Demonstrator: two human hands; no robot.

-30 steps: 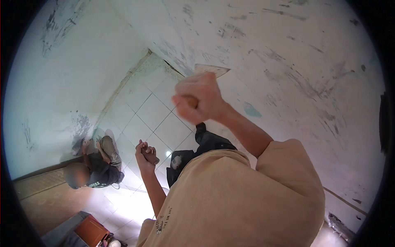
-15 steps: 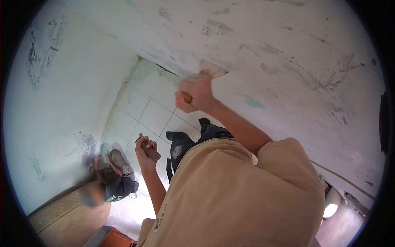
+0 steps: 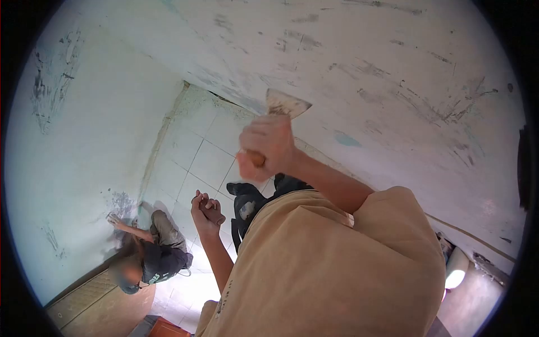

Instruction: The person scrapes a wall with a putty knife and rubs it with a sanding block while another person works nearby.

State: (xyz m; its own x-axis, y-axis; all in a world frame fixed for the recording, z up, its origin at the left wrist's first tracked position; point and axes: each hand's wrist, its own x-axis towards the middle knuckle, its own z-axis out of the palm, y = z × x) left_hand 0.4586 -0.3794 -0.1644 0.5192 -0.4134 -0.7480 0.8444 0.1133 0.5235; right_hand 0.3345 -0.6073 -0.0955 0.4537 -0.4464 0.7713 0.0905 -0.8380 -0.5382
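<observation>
Wrapped round the wooden handle of a scraper (image 3: 286, 104) is my right hand (image 3: 265, 147), in front of the wall (image 3: 359, 73). The scraper's wide, stained blade points up toward the marked wall; whether it touches cannot be told. Lower and to the left, my left hand (image 3: 206, 213) has curled fingers round a small brown block-like object (image 3: 213, 214), held over the tiled floor.
Another person (image 3: 163, 253) crouches at the left wall (image 3: 84, 168), one hand on it by a dark patch. A mattress-like panel (image 3: 84, 300) leans lower left, near an orange object (image 3: 168, 328). White tiles (image 3: 210, 163) cover the floor.
My right hand and the scraper have moved slightly down in the view. My left hand has shifted a little right and down. The other person's hand has reached further up the left wall.
</observation>
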